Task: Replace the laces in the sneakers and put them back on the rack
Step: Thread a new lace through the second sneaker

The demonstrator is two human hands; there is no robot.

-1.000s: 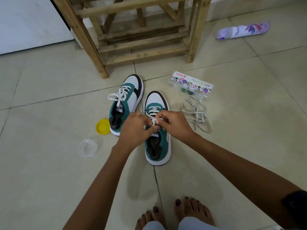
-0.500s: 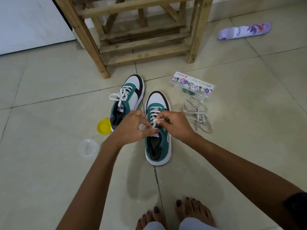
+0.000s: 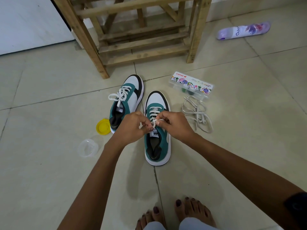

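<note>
Two hands at work: my left hand [image 3: 132, 127] and right hand [image 3: 176, 124] each pinch a strand of the white lace [image 3: 154, 121] over the tongue of the right sneaker [image 3: 157, 130], fingers curled tight on it. Step in hand, as I judge it: tying the knot on this second shoe. Left sneaker [image 3: 126, 100] stands just beside, already laced and bowed. Next move calls for cinching the bow evenly, then lifting the pair to the wooden rack [image 3: 141, 30] ahead. Old laces [image 3: 196, 113] lie to the right near a Camel paint box [image 3: 191, 83]. Surface: pale tiled floor [image 3: 49, 180], white wall behind.
</note>
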